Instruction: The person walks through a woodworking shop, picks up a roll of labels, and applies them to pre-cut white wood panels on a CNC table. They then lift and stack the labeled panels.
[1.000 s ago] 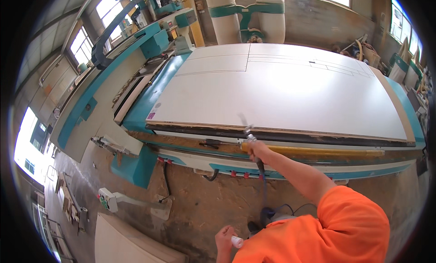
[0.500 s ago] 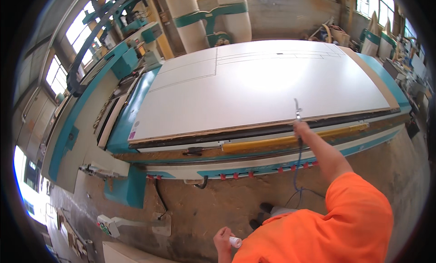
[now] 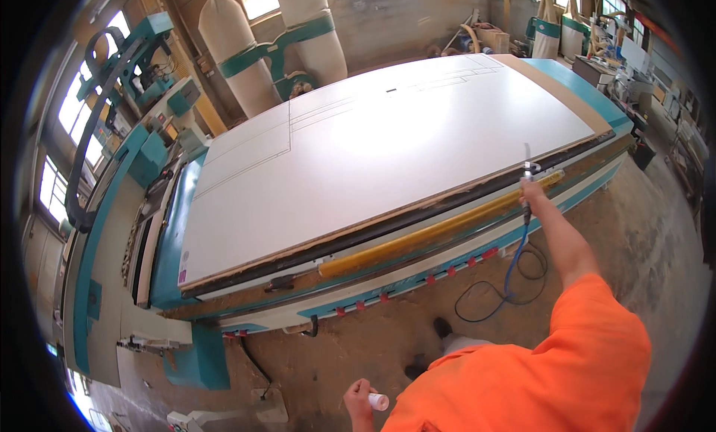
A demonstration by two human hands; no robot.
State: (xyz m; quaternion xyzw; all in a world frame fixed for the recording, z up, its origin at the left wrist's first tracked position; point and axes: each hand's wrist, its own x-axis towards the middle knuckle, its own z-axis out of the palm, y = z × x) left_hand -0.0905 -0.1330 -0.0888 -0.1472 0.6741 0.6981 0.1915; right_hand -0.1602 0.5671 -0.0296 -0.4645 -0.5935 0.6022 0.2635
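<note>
At the front right edge of a large white panel (image 3: 313, 171), my right hand (image 3: 530, 190) is closed around an air blow gun (image 3: 529, 167). Its thin nozzle points away from me over the panel, and a blue hose (image 3: 512, 272) drops from the handle to the floor in loops. Cut lines run across the far part of the panel. Low and near my body, my left hand (image 3: 359, 398) grips a small white cylinder (image 3: 379, 401), its pale pinkish end showing. The panel lies on the bed of a teal and white cutting machine (image 3: 168, 234).
The machine's gantry (image 3: 101, 231) stands at the left. A yellow tube (image 3: 418, 242) runs along the bed's front, above red knobs (image 3: 384, 298). Behind are dust collector bags (image 3: 227, 37). Tools and clutter (image 3: 611, 59) fill the far right. A black cable (image 3: 256, 363) hangs toward the floor.
My view has shifted to the right, so the machine sits further left and looks tilted. The blow gun has moved right along the panel's front edge. My left hand keeps the white cylinder low.
</note>
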